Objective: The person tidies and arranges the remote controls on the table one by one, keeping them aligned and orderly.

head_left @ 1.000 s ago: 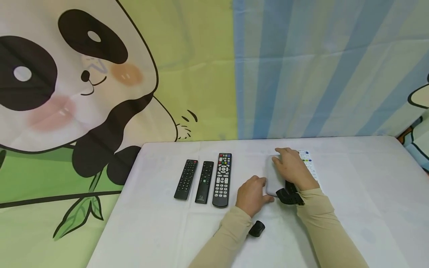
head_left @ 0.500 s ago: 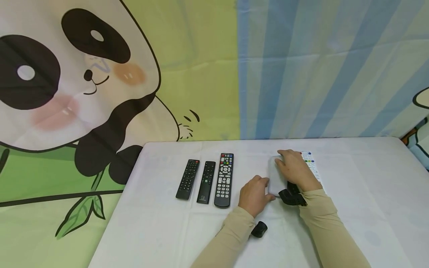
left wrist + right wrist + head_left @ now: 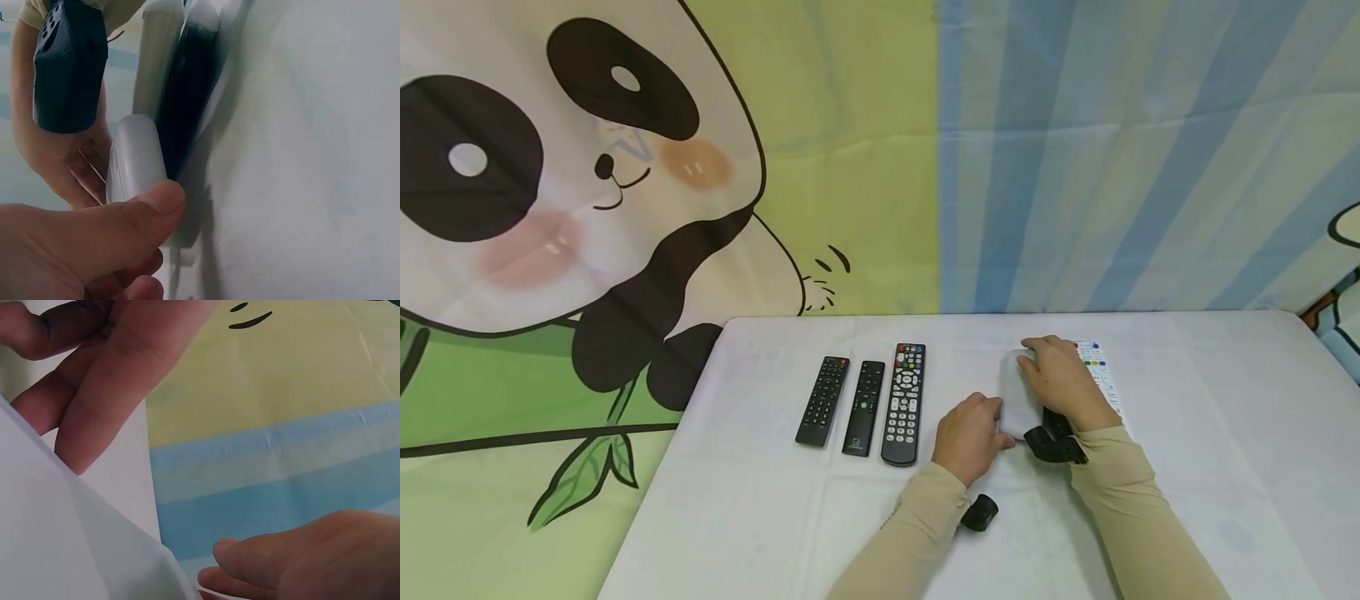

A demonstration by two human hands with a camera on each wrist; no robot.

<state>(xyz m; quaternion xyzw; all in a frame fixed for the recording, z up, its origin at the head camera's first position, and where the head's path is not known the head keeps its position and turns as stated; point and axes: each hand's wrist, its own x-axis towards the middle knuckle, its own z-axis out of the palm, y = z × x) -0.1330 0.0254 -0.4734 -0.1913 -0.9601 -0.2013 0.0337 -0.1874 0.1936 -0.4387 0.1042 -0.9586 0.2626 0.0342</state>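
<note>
A light grey flat box with rounded corners [image 3: 1017, 404] lies on the white tabletop, partly covered by my right hand. My left hand [image 3: 967, 437] holds its near left corner. In the left wrist view the thumb [image 3: 164, 199] presses on the box's rounded edge [image 3: 139, 156]. My right hand [image 3: 1063, 379] reaches over the box and grips its far end. The left fingers [image 3: 87, 428] meet the box's edge [image 3: 94, 531] in the right wrist view. Beside the box, a white remote control [image 3: 1097, 371] is half hidden by the right hand.
Three black remote controls lie in a row to the left: a short one [image 3: 823, 402], a slim one [image 3: 864, 408] and a large one [image 3: 903, 404]. The left wrist view shows a dark long object [image 3: 190, 87] beyond the box. A printed curtain [image 3: 850, 167] hangs behind the table.
The head view has shifted slightly, so the whole scene sits a little further right. Both hands stay on the grey box, which shows no clear movement on the table.
</note>
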